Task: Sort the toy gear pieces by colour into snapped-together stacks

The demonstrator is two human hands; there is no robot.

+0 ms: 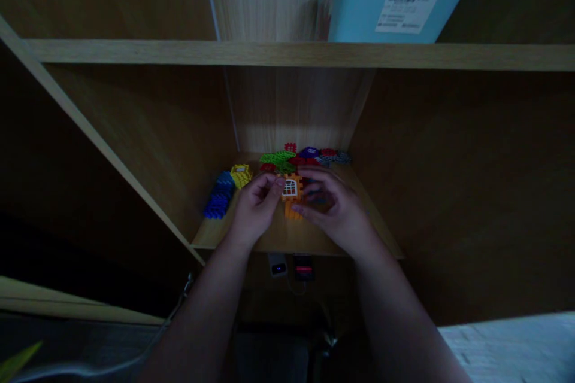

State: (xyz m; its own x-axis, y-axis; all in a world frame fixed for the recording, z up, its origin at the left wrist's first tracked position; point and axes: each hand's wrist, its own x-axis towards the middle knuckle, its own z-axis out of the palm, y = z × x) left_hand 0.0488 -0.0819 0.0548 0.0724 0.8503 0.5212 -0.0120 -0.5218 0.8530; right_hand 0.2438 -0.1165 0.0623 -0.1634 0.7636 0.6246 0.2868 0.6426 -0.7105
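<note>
An orange building block [299,187] with a white lattice window is pinched between the thumb and fingers of my left hand [259,202]. Just right of it, my right hand [333,203] curves with its thumb and fingers apart; whether its fingertips touch the block's edge is hard to see. Below lies another orange block [293,210], partly behind the right thumb. Blue blocks [220,195] are lined up on the left of the shelf, with yellow blocks [241,174] beside them. Behind my hands are green blocks [278,158], red pieces [290,148], a purple piece [309,152] and grey pieces [333,158].
The blocks lie on a low wooden shelf [269,243] between side panels. An upper shelf board [287,54] crosses above, carrying a light blue bin [359,3] with a label. Two small devices, one white [277,266] and one dark with a red display [304,267], sit below the front edge.
</note>
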